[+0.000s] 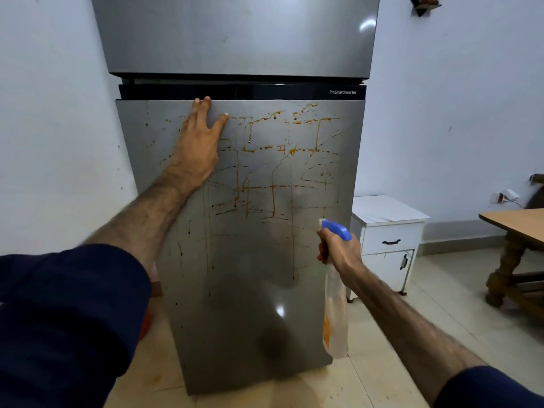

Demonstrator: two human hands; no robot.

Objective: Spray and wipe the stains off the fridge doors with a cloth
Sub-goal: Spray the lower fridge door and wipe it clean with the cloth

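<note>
The steel fridge stands straight ahead. Its lower door (253, 304) carries orange-brown streaks and drips (273, 172) across the upper half. The upper door (235, 33) looks mostly clean. My left hand (197, 145) lies flat against the lower door near its top edge, fingers straight and reaching the rim. My right hand (338, 248) grips the neck of a clear spray bottle (335, 313) with a blue trigger head (337, 228), nozzle pointing left at the door. No cloth is in view.
A white cabinet (385, 245) with a drawer stands right of the fridge. A wooden table (518, 228) sits at the far right. A white wall (53, 142) runs close on the left. The floor is tiled (379, 381).
</note>
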